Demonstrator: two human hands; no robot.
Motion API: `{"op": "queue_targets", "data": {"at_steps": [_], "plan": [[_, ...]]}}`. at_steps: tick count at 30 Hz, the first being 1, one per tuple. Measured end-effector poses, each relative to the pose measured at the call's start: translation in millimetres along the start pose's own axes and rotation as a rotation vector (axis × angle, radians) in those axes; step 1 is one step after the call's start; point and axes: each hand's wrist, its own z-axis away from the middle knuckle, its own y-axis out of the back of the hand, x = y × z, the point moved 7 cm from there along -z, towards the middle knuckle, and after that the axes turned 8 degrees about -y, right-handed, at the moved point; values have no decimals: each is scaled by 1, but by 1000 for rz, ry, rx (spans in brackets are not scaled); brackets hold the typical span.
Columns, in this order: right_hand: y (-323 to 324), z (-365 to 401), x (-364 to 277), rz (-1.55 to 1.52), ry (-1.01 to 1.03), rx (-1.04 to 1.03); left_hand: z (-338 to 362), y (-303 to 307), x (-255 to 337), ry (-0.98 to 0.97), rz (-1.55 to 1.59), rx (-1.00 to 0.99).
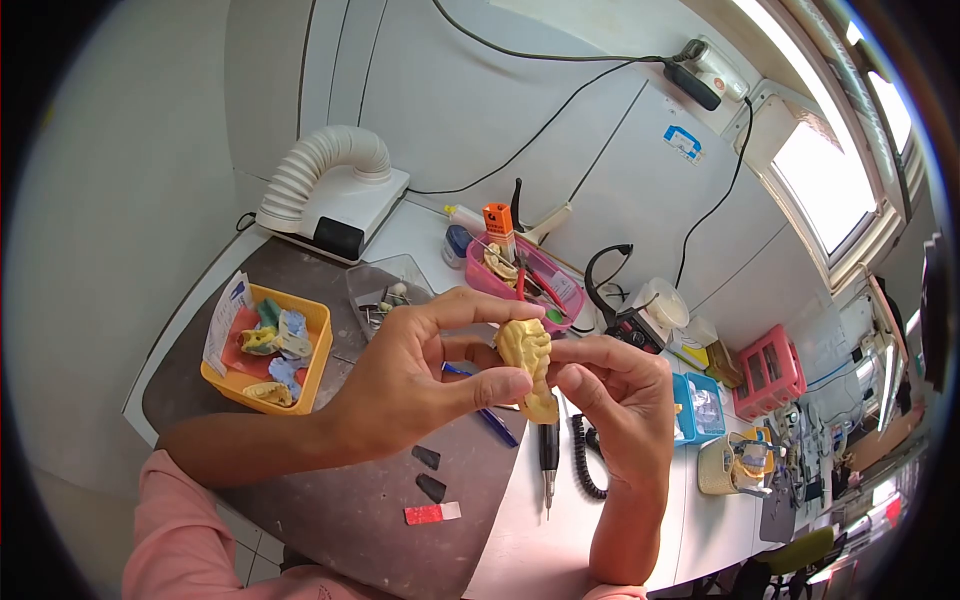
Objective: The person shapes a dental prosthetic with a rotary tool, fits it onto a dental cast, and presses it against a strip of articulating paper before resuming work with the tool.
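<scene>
A yellow plaster dental model (pixel 527 362) is held up in front of me, above the bench. My left hand (pixel 425 365) grips its left side, thumb below and fingers across the top. At its right edge, my right hand (pixel 615 390) has thumb and index finger closed on the model. Parts of the model are hidden behind the fingertips. Beneath the hands a black dental handpiece (pixel 549 455) lies on the white surface, its thin tip toward me. A blue pen (pixel 498 427) rests next to it.
On the left stands a yellow tray (pixel 318 345) with model pieces. A white extraction hose (pixel 330 165) is behind. A pink basket (pixel 485 275) of tools, a clear box (pixel 405 275) and blue bins (pixel 705 425) surround the hands. Dark scraps (pixel 430 488) lie in front.
</scene>
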Motion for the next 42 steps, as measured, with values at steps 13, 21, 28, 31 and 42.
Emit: {"op": "queue_targets", "data": {"at_steps": [13, 21, 28, 31, 42], "plan": [[-3, -2, 6, -99, -95, -126, 1, -2, -1, 72, 106, 33], [-4, -2, 5, -104, -63, -121, 1, -1, -4, 101, 130, 44], [0, -2, 6, -115, -63, -92, 1, -2, -5, 120, 122, 26], [-2, -3, 7, -95, -84, -98, 1, -3, -4, 119, 129, 19], [-5, -4, 8, -79, -95, -120, 1, -3, -7, 137, 125, 25]]}}
